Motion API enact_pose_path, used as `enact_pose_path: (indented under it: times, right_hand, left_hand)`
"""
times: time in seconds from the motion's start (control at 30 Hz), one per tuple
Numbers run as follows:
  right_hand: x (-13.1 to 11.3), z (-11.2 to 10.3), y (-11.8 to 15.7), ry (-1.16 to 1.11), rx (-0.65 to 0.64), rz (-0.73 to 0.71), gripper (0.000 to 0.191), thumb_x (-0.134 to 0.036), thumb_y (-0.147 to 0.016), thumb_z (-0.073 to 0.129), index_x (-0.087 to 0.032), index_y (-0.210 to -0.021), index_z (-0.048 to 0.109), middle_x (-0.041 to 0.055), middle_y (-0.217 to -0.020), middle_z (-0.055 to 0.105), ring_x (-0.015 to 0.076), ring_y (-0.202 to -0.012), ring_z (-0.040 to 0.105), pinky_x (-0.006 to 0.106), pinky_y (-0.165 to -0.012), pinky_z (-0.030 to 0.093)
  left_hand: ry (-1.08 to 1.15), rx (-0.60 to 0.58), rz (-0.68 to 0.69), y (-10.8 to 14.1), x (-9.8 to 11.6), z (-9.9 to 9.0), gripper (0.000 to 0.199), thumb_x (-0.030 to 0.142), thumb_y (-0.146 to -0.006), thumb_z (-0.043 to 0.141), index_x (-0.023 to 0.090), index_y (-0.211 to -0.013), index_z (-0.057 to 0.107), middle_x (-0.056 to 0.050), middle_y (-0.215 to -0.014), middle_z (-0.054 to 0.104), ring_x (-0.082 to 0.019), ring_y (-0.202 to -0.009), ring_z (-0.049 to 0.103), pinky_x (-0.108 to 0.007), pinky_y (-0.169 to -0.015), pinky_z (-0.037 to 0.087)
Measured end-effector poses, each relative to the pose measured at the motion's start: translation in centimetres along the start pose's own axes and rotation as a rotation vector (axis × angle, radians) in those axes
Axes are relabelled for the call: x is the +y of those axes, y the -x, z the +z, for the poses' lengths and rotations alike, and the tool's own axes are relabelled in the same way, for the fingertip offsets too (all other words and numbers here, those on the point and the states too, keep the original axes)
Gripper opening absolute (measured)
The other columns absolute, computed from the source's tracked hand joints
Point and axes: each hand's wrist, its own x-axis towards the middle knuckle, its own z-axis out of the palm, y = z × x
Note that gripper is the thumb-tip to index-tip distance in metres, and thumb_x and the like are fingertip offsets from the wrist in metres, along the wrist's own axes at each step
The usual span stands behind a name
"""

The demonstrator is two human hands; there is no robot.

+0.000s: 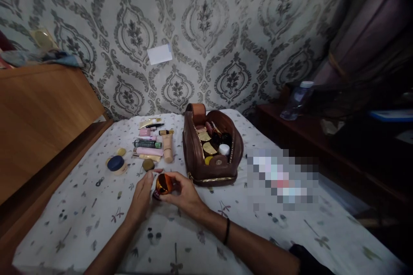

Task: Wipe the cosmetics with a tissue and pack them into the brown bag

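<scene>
Amber container [164, 184]: rounded, glossy and see-through-looking, held in front of the bag's near left corner; a dark red part shows at its lower edge.
Right hand [187, 197]: fingers and thumb closed around the container's side; a thin black band [227, 231] circles the wrist.
Left hand [142, 193]: fingers at the container's other side, partly bent; whether they grip it cannot be told.
Bag [190, 154]: brown, smooth and leather-like, standing unzipped, with metallic zip teeth and a tan strap [195, 111] at the far end.
Bag contents: gold half-round pieces [209, 148], a white lid [223, 150], a yellow round thing [208, 160] and darker items, crowded together.
Left of bag: a beige tube [167, 148] lies beside a green bottle [147, 143], a pink tube [150, 151] and other slim items; a small gold-and-black vial [166, 132] lies just above the beige tube.
Round pieces: a jar [116, 165] with a dark blue top, and an olive-gold disc [148, 164] near the left hand.
Sheet [97, 215]: white cloth printed with small leaves and sprigs.
Wall [206, 30]: grey damask pattern, with a plain white card [160, 54].
Right side: a clear plastic bottle [296, 101] upright but tilted in view on dark red furniture [274, 122]; a pixelated patch hides what lies right of the bag.
</scene>
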Motion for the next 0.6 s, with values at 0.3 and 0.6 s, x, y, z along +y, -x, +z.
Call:
enact_pose_path:
  times: [0.3,0.6]
  right_hand:
    - [-0.2,0.1,-0.1,-0.037,0.132,-0.021,0.049,-0.029,-0.060,0.082,-0.022,-0.101,0.055,0.0042,-0.103,0.067,0.0209,-0.097,0.064,0.034,-0.086,0.052]
    - [-0.2,-0.5,1.1,0.533,0.131,-0.289,0.046,-0.022,-0.072,0.079,-0.019,-0.113,0.058,0.0072,-0.108,0.067,0.0241,-0.102,0.063,0.037,-0.091,0.051]
  left_hand:
    - [0.200,-0.044,-0.173,1.4,-2.1,1.7,0.074,0.080,-0.084,0.038,0.013,-0.095,0.068,-0.008,-0.074,0.071,-0.020,-0.059,0.063,-0.031,-0.058,0.054]
    - [0.012,0.007,-0.124,2.0,-0.6,1.3,0.063,0.075,-0.084,0.045,0.016,-0.089,0.067,-0.005,-0.069,0.065,-0.019,-0.062,0.058,-0.027,-0.053,0.048]
